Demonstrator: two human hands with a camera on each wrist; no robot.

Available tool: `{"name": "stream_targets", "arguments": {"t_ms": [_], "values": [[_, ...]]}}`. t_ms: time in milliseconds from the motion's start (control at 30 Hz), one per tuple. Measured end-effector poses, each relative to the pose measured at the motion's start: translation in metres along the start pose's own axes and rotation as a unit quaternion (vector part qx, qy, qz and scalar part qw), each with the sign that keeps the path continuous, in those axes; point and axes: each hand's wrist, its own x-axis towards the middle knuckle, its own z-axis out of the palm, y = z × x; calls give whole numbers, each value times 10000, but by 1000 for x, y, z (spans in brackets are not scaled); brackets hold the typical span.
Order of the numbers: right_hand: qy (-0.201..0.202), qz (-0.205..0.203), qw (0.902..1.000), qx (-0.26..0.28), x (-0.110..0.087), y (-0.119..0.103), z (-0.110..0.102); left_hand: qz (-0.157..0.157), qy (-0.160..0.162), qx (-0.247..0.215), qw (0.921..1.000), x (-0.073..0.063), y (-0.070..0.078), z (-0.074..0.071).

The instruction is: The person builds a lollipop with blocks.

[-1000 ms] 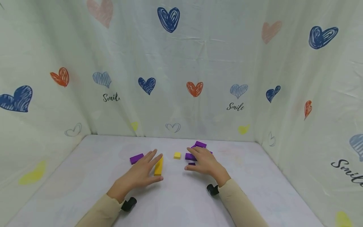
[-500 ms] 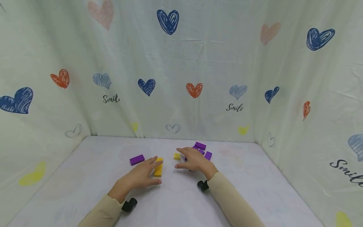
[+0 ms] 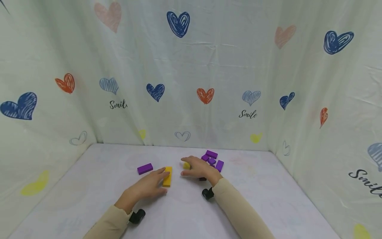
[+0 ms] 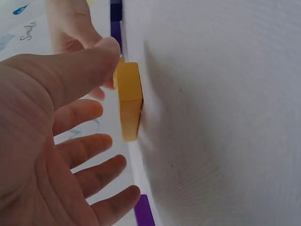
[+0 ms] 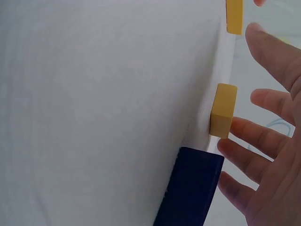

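Observation:
My left hand [image 3: 146,186] hovers by the long yellow block [image 3: 167,179], its index finger overlapping the block in the head view. In the left wrist view the thumb and spread fingers stand beside that block [image 4: 130,103], holding nothing. The right hand [image 3: 199,167] reaches over the small yellow block [image 3: 186,165], with thumb and fingers apart around it. Its fingertips come right up to the small block [image 5: 224,110] in the right wrist view, without a grip. Beneath this hand a dark block [image 5: 190,188] is partly hidden in the head view.
A lone purple block [image 3: 145,168] lies left of the long yellow one. Several purple blocks, among them one at the back [image 3: 211,154] and one at the right [image 3: 219,165], cluster behind the right hand. A curtain with hearts [image 3: 223,66] surrounds the white table [image 3: 253,186].
My right hand has moved left from the purple cluster to the small yellow block, uncovering several purple blocks. The left hand has stayed nearly in place, its fingers drawn back slightly.

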Motion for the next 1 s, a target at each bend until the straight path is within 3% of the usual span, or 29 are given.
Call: {"name": "stream_targets", "arguments": {"t_ms": [433, 1000], "values": [[36, 146, 9996, 243, 5, 2, -1, 148, 1, 343, 9993, -1, -2, 5], [350, 320, 9984, 308, 11, 6, 0, 201, 107, -10, 9997, -2, 5, 4]]}}
